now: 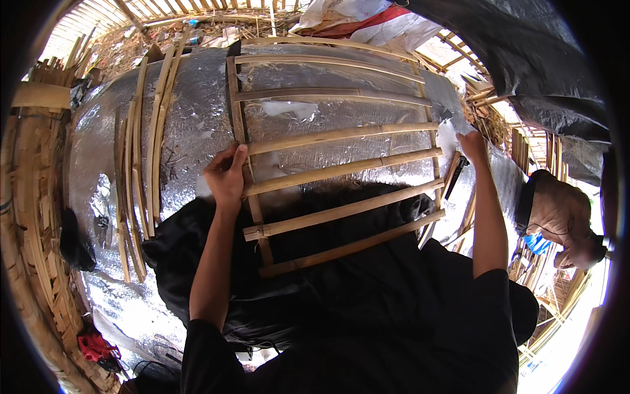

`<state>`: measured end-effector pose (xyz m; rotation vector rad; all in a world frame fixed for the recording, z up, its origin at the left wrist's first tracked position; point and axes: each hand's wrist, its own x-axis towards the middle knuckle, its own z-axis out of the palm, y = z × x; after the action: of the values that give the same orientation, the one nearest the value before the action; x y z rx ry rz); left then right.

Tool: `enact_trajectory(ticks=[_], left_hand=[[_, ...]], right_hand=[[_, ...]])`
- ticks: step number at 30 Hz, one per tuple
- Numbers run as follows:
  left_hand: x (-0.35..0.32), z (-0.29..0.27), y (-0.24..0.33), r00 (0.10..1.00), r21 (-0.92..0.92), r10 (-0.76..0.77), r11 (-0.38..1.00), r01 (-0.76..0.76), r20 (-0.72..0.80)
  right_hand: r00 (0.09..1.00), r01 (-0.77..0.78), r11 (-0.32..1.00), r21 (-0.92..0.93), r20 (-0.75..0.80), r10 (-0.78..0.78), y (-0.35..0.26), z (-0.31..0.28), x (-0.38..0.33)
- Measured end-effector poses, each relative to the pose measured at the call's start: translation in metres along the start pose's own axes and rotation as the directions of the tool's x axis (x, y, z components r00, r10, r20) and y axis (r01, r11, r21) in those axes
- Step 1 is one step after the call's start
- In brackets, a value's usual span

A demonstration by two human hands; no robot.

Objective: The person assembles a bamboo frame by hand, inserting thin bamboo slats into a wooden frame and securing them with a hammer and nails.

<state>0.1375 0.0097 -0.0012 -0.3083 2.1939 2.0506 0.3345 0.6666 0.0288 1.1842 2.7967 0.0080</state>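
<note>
A foil-covered drum (197, 125) fills a bamboo-littered work area, carrying a bamboo grid (335, 157) across its upper middle. The left hand (226, 176) grips the grid's left upright narrowly; the right hand (472, 146) is closed at the right edge, its contents unclear. Judgement: hold both sides level, pressing the grid flat against the foil. Count: eight visible crosswise slats, two uprights, one black cloth (197, 262).

We see a big rounded foil surface (197, 125) carrying everything. On it lie a bamboo frame (341, 157) in the middle, loose bamboo strips (147, 151) at the left, and a black cloth (197, 262) along the near side.
</note>
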Motion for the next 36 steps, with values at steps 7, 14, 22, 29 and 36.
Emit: enact_trajectory(ticks=[7,14,22,29,36], left_hand=[[0.005,-0.009,-0.008,0.999,-0.039,-0.04,0.998,0.04,-0.001],[0.005,-0.008,-0.006,0.997,-0.046,-0.073,0.996,0.073,0.003],[0.002,-0.007,0.002,0.999,0.02,-0.028,0.999,0.028,-0.028],[0.004,-0.006,0.003,0.998,0.064,-0.052,0.996,0.054,-0.034],[0.004,-0.003,0.009,0.999,0.112,-0.018,0.993,0.023,-0.045]], right_hand=[[0.968,0.246,0.848,0.47,-0.152,-0.197,-0.095,0.03,0.016],[0.998,0.061,0.782,0.62,-0.035,-0.05,-0.095,0.013,0.033],[0.935,-0.261,0.703,0.661,0.355,0.013,-0.084,-0.003,0.002],[0.889,-0.374,0.597,0.71,0.458,0.013,-0.108,-0.008,-0.029],[0.89,-0.335,0.582,0.741,0.452,-0.062,-0.099,-0.005,-0.025]])
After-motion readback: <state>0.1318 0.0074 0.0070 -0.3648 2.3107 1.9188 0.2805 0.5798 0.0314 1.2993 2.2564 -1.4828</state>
